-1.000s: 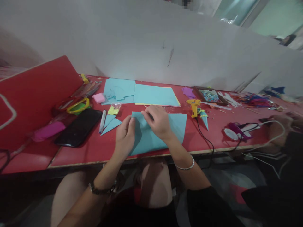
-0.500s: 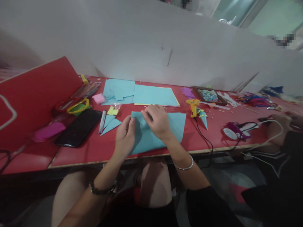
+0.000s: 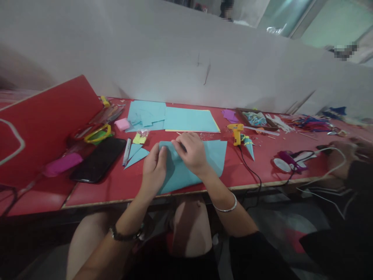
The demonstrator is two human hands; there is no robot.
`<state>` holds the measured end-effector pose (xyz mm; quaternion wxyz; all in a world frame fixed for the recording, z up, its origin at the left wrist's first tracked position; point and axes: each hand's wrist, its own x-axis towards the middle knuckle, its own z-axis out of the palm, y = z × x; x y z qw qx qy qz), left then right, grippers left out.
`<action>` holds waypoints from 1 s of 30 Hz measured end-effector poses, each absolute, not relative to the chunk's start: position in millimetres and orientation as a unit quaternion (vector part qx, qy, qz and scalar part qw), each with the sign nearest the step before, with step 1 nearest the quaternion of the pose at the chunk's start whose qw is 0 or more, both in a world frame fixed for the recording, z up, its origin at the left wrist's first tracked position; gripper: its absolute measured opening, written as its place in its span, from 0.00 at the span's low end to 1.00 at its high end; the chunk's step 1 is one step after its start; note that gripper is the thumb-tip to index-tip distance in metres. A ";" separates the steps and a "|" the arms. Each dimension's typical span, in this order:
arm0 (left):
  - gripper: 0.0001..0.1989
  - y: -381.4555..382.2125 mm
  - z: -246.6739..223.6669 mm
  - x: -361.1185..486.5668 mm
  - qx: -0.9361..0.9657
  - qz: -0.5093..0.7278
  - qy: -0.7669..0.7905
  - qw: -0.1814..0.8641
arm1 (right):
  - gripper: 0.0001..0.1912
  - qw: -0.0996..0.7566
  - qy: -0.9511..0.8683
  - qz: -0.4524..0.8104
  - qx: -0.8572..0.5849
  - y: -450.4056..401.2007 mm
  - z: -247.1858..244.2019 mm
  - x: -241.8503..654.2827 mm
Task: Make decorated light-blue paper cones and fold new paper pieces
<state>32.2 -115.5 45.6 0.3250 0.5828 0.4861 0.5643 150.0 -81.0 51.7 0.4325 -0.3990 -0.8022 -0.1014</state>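
A sheet of blue paper [image 3: 186, 175] lies at the front edge of the red table, bent up a little at its left. My left hand [image 3: 154, 165] grips its left edge, thumb on top and fingers beneath. Over its upper edge, my right hand [image 3: 192, 153] is closed, with the thumb against curled fingers; its fingertips are partly hidden. Left of the hands lie cut blue paper pieces [image 3: 136, 156], a marker [image 3: 126, 151] and a small bag with yellow-green paper [image 3: 140, 137]. Behind are more blue sheets [image 3: 190, 119].
To the right are a yellow glue gun [image 3: 236, 133] with a black cord, a blue paper cone [image 3: 249, 148], a wooden tray [image 3: 272, 125] and a purple-and-white device [image 3: 291, 162]. A black phone [image 3: 99, 160] and yellow-handled scissors [image 3: 99, 134] lie left. A person sits at far right.
The view has shifted slightly. Both hands keep nearly the same place on the blue paper, and the right hand's thumb and fingers have moved a little leftward along its upper edge.
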 end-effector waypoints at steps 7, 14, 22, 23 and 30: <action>0.14 -118.8 49.6 31.8 0.580 0.571 0.485 0.320 | 0.15 0.390 -0.817 -0.099 -0.414 -83.5 54.3 150.1; 0.13 -118.5 49.5 31.0 0.588 0.574 0.477 0.313 | 0.16 0.426 -0.809 -0.105 -0.392 -84.6 57.1 149.5; 0.13 -118.6 50.0 31.1 0.602 0.565 0.484 0.290 | 0.16 0.426 -0.809 -0.105 -0.391 -85.1 58.0 149.5; 0.13 -118.6 50.0 31.0 0.604 0.562 0.489 0.284 | 0.15 0.417 -0.812 -0.101 -0.396 -85.2 58.0 149.7; 0.13 -116.7 51.2 26.5 0.632 0.536 0.525 0.194 | 0.12 0.427 -0.809 -0.074 -0.397 -84.9 56.1 155.8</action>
